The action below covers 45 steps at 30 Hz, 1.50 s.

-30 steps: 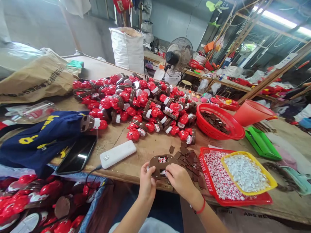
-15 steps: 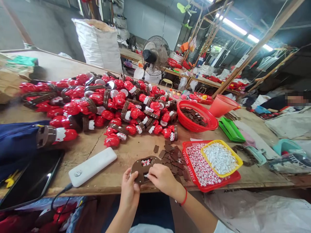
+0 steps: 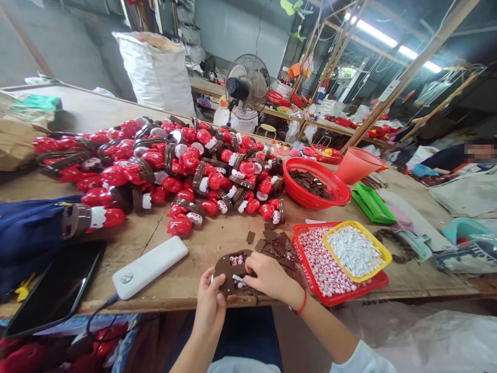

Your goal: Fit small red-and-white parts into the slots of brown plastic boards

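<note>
A brown plastic base with rounded ends is gripped at its left edge by my left hand, thumb on top. Small red-and-white pieces fill its upper opening. Over its right side is my right hand, fingers pinched together at the lower opening, where a small white piece shows at the fingertips. Loose brown flat plates lie just beyond. To the right, a red tray holds many red-and-white pieces, with a yellow tray of small white pieces resting on it.
A large heap of red-and-brown figures spreads across the table. A red basket of brown plates stands behind the trays, beside a green tray. To the left lie a white power bank, a dark tablet and blue cloth.
My right fingers have shifted up and right a little over the base, so more of the lower opening and the white piece shows. My left hand still holds the base.
</note>
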{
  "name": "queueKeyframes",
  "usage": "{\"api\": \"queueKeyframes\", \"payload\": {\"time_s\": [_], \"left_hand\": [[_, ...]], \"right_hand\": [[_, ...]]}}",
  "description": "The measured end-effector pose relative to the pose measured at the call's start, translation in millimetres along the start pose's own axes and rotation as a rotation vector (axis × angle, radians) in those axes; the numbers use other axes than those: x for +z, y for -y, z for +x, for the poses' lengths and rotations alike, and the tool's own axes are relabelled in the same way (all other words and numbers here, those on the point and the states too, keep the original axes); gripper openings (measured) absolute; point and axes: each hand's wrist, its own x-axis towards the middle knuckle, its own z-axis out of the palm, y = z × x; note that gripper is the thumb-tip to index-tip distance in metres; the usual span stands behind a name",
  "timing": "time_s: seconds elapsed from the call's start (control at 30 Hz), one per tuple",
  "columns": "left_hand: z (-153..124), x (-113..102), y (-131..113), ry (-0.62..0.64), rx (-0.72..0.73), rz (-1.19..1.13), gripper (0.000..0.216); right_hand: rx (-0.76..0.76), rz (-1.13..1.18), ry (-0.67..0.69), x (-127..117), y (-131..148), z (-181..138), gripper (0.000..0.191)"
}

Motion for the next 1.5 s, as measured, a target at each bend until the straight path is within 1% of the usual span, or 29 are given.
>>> {"api": "queueKeyframes", "payload": {"time_s": [0.07,0.13,0.2,0.23,0.27,0.3,0.37,0.43,0.47,0.57,0.63,0.77,0.87,0.93,0.97,1.03,1.1,1.13,1.2,1.27,1.37,1.5], "left_hand": [[0.7,-1.3,-1.2,-0.008,-0.014,0.001,0.03],[1.6,-3.6,-2.8,-0.007,-0.03,-0.001,0.03],[2.5,-6.0,-4.2,-0.004,-0.032,-0.01,0.03],[2.8,-6.9,-4.7,-0.004,-0.028,-0.015,0.029],[2.9,-7.5,-5.1,-0.005,-0.025,-0.019,0.029],[2.8,-7.8,-5.4,-0.008,-0.022,-0.021,0.028],[2.3,-7.8,-5.3,-0.014,-0.019,-0.026,0.028],[1.5,-7.5,-4.7,-0.015,-0.018,-0.031,0.029],[1.2,-7.4,-4.2,-0.016,-0.017,-0.033,0.03],[1.4,-8.4,-3.0,-0.006,-0.006,-0.03,0.033],[2.8,-10.1,-3.0,0.01,0.01,0.001,0.036],[7.6,-17.0,-7.2,0.048,0.058,0.144,0.049],[9.5,-24.4,-13.1,0.054,0.084,0.219,0.052],[8.7,-28.7,-16.2,0.071,0.088,0.249,0.05],[7.8,-30.2,-17.0,0.084,0.091,0.262,0.05],[5.9,-31.7,-16.9,0.114,0.103,0.286,0.05],[5.1,-32.0,-15.1,0.142,0.125,0.31,0.05],[5.3,-31.9,-14.1,0.158,0.134,0.324,0.05],[6.8,-32.0,-12.4,0.187,0.143,0.357,0.051],[8.5,-32.5,-12.3,0.218,0.144,0.396,0.053],[9.9,-33.2,-16.0,0.252,0.135,0.448,0.056],[10.6,-32.4,-24.3,0.196,0.202,0.44,0.055]], "right_hand": [[0.025,0.13,-0.011,-1.2,-2.0,1.9,0.009],[0.012,0.322,-0.036,-5.2,-10.6,3.3,0.006],[0.078,0.443,-0.12,-10.6,-28.3,5.5,0.006],[0.156,0.422,-0.164,-12.9,-40.1,7.0,0.008],[0.25,0.35,-0.193,-14.1,-53.1,8.8,0.01],[0.343,0.242,-0.192,-14.0,-66.6,10.4,0.011],[0.475,0.059,-0.101,-8.8,-91.4,12.5,0.01],[0.536,-0.026,-0.01,1.7,-109.3,11.9,0.006],[0.555,-0.048,0.019,7.8,-115.0,10.8,0.007],[0.602,-0.127,0.091,23.3,-122.5,5.8,0.017],[0.614,-0.16,0.123,28.1,-123.6,3.3,0.019],[0.595,-0.176,0.155,25.9,-123.5,1.8,0.015],[0.576,-0.173,0.137,21.1,-117.5,1.8,0.015],[0.564,-0.16,0.09,17.9,-107.9,1.7,0.016],[0.554,-0.126,0.045,16.2,-101.2,1.5,0.015],[0.524,0.035,-0.084,12.3,-85.1,0.5,0.016],[0.464,0.333,-0.231,7.7,-67.4,-1.2,0.02],[0.427,0.509,-0.282,5.4,-58.8,-2.2,0.024],[0.343,0.842,-0.328,1.6,-43.7,-4.5,0.032],[0.263,1.075,-0.311,-0.2,-32.5,-6.3,0.035],[0.167,1.241,-0.29,3.0,-22.2,-7.5,0.031],[0.099,1.28,-0.315,14.8,-12.4,-5.4,0.028]]}}
